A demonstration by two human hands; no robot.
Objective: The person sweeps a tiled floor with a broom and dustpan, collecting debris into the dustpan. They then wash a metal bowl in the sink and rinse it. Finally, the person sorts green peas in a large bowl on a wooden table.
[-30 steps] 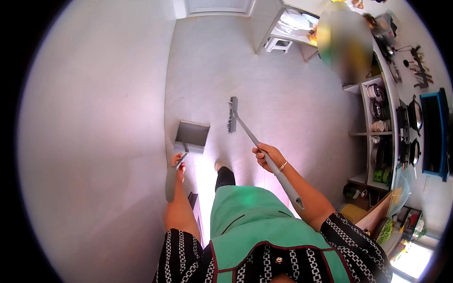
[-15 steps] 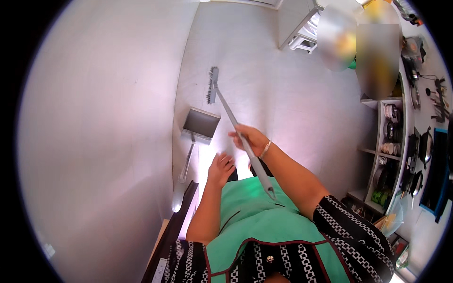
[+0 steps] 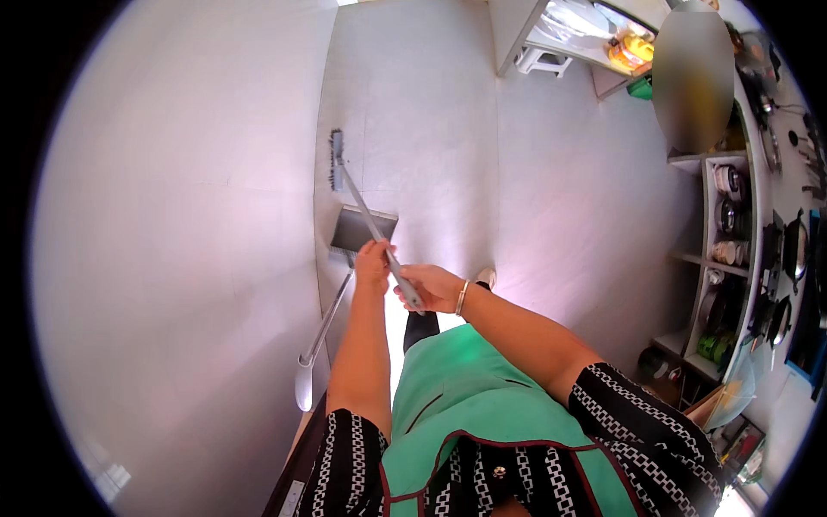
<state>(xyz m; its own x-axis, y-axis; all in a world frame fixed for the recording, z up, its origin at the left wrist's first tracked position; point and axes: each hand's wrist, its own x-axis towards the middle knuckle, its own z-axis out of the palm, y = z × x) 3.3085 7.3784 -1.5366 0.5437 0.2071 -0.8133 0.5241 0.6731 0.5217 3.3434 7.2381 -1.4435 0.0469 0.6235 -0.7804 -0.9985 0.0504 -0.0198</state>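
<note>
A broom with a long grey handle point(image 3: 357, 196) slants away from me, its bristled head point(image 3: 337, 160) on the floor close to the left wall. My left hand point(image 3: 374, 262) is wrapped round the handle partway down. Nearer the handle's end, my right hand point(image 3: 428, 289), with a bracelet at the wrist, has its fingers closed round the same handle. Beneath the broom handle lies a grey dustpan point(image 3: 362, 231), its pan on the floor. The dustpan's own handle point(image 3: 326, 323) leans back toward me along the wall, with neither hand on it.
The left wall point(image 3: 215, 198) runs beside the broom. On the right stands a shelf unit point(image 3: 711, 207) with stacked pots and bowls. At the far right are a counter point(image 3: 517, 34) and a white stool point(image 3: 543, 62) under it. A dark-edged piece of furniture point(image 3: 301, 470) is at my left.
My left hand, free before, has taken hold of the broom handle. The broom head has swung left to the wall. My right hand has moved left and nearer the handle's end.
</note>
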